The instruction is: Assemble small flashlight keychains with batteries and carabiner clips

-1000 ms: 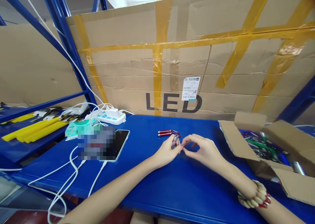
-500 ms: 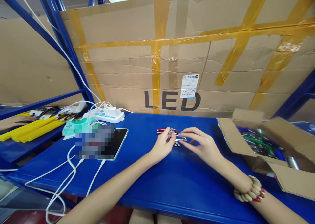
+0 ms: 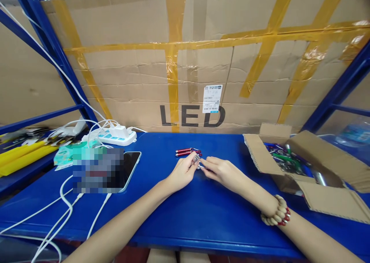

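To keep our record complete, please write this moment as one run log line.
left hand: holds small silvery piece | right hand: close beside it, grip unclear | red slim items: on blue table | open carton: right

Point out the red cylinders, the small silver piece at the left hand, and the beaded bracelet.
Red cylinders [image 3: 184,153]: head view, on the body of the nearer one.
Small silver piece [image 3: 196,158]: head view, on its exposed end.
Beaded bracelet [image 3: 278,216]: head view, on its pale beads.
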A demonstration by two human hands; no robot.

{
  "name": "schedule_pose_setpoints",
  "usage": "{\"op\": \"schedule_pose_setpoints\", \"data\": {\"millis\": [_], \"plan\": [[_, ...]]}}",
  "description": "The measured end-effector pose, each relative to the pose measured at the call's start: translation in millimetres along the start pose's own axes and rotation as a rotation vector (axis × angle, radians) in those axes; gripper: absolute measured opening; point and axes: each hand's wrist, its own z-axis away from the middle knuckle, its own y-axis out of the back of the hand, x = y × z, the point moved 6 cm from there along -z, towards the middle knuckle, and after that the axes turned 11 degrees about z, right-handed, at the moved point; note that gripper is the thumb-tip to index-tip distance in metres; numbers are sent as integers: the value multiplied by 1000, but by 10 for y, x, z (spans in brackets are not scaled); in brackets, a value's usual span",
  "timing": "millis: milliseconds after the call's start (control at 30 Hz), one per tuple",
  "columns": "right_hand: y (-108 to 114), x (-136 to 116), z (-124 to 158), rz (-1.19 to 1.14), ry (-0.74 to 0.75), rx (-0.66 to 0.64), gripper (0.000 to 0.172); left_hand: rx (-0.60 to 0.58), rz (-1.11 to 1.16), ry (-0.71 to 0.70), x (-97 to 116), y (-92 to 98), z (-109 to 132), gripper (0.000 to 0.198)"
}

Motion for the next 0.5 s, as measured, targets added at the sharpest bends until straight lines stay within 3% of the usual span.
{"op": "schedule_pose_setpoints", "data": {"millis": [300,500], "plan": [[20,49,3,32,-31,54,32,-5,54,40,12,-25,10,15],[234,195,38,8,-163,314,26,-17,90,62,52,-56,21,12]]}}
